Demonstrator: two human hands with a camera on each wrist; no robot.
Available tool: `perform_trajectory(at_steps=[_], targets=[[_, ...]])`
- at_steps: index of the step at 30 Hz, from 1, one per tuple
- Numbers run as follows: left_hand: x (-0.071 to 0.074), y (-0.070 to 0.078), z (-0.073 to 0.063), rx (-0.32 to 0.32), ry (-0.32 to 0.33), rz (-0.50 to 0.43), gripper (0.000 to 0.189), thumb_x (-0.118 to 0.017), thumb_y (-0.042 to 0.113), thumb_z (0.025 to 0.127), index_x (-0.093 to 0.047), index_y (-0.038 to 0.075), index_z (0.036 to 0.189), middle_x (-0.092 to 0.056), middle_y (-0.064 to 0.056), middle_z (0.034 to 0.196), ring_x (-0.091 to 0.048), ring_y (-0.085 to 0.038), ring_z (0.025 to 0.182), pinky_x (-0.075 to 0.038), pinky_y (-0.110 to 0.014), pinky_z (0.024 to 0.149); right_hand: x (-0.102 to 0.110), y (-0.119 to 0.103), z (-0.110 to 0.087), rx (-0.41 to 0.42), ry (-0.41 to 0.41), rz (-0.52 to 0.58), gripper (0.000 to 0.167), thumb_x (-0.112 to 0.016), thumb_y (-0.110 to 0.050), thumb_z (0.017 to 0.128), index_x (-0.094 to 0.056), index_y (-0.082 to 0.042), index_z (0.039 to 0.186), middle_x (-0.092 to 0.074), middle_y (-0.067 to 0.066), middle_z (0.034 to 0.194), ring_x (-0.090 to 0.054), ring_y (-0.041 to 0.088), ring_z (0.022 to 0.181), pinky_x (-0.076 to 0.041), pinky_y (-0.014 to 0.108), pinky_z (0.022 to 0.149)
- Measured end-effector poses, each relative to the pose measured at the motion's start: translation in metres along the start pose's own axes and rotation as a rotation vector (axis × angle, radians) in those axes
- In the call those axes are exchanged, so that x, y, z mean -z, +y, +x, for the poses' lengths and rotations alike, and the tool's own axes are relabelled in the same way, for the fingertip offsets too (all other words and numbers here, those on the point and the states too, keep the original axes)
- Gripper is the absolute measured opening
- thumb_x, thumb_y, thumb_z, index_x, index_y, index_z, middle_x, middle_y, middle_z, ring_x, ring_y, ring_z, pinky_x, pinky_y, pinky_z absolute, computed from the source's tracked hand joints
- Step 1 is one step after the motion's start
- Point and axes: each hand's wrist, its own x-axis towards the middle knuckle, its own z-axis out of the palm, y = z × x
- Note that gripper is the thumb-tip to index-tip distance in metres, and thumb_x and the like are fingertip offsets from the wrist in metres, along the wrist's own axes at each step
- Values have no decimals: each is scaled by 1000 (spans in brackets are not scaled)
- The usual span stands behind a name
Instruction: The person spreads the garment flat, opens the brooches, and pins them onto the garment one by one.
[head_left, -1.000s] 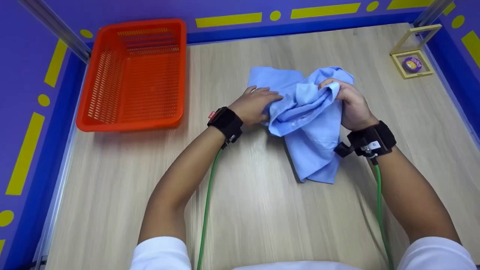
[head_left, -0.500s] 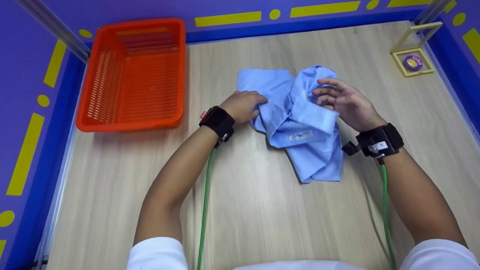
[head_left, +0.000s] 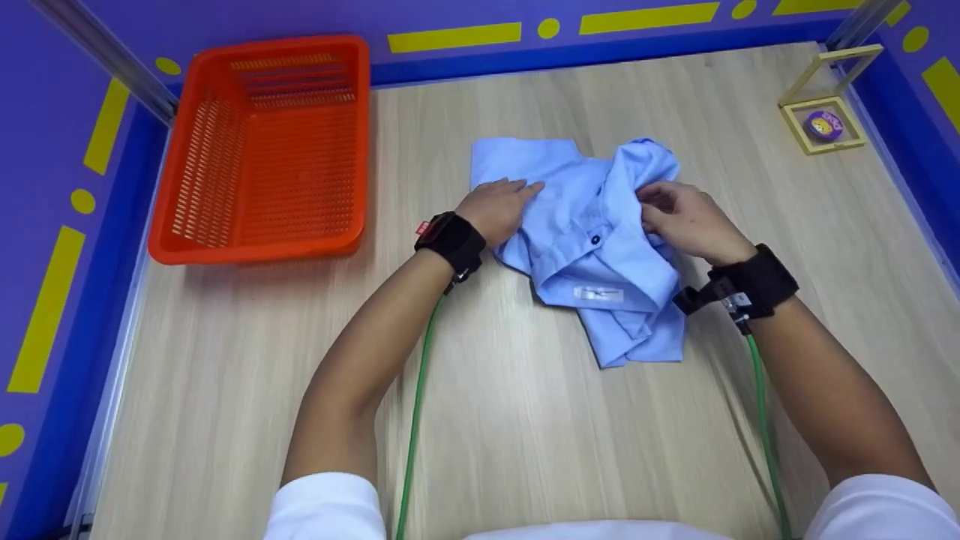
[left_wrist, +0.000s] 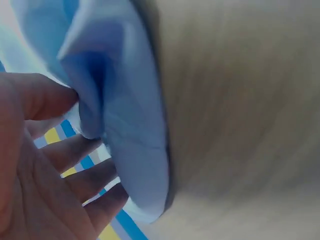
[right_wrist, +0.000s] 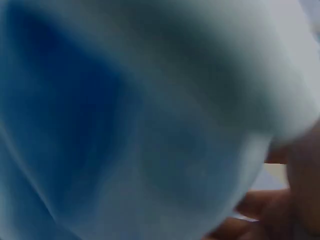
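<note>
A crumpled light blue shirt [head_left: 562,217] lies on the wooden table, a dark button and a whitish label showing on it. My left hand [head_left: 499,211] rests on its left part with fingers fairly straight. In the left wrist view, the left thumb and spread fingers [left_wrist: 82,180] lie beside a fold of the cloth [left_wrist: 135,150]. At the shirt's right side, my right hand [head_left: 694,221] pinches a raised fold between thumb and curled fingers. Blurred blue cloth [right_wrist: 165,150] fills most of the right wrist view, partly hiding the right fingers [right_wrist: 260,205].
An orange-red plastic basket [head_left: 360,165] stands at the back left. In the back right corner is a small yellow hinged frame [head_left: 836,146] with a purple round piece [head_left: 824,125] in it. Blue-purple walls edge the table [head_left: 480,420]. Green cables [head_left: 416,420] trail from both wrists.
My right hand let go of the shirt's gathered part, came away with fingers spread, then took a fold lower down. The cloth fell flatter, showing the label and button. My left hand's fingers straightened.
</note>
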Motion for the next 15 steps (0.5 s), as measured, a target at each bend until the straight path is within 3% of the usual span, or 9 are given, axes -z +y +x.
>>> perform_trajectory(at_steps=[3, 7, 10, 15], targets=[[1, -1, -8, 31, 17, 31, 51, -40, 26, 109, -34, 12, 158, -47, -16, 152, -43, -30, 140, -33, -44, 114, 1, -1, 8, -51, -46, -138, 49, -46, -39, 105, -63, 3, 125, -65, 19, 108, -60, 25, 92, -46, 25, 70], [2, 3, -24, 80, 37, 109, 53, -45, 39, 107, -44, 13, 153, -61, -17, 136, -59, -34, 122, -47, -49, 99, 7, -2, 24, -108, -137, -10, 71, -35, -57, 105, -55, 4, 137, -62, 25, 125, -60, 36, 113, -48, 39, 93], [-1, 12, -34, 108, 41, 162, 54, -46, 45, 105, -52, 11, 147, -67, -17, 123, -64, -36, 111, -51, -50, 91, 12, -5, 39, -123, -231, 83, 83, -28, -63, 103, -36, 3, 153, -50, 28, 144, -48, 40, 134, -34, 50, 112], [-9, 32, -47, 119, 66, 189, 58, -48, 52, 102, -63, 4, 130, -72, -14, 105, -69, -34, 96, -55, -47, 80, 14, -15, 62, -103, -345, 28, 87, -24, -67, 101, -26, -1, 158, -39, 27, 153, -38, 41, 141, -24, 54, 117]])
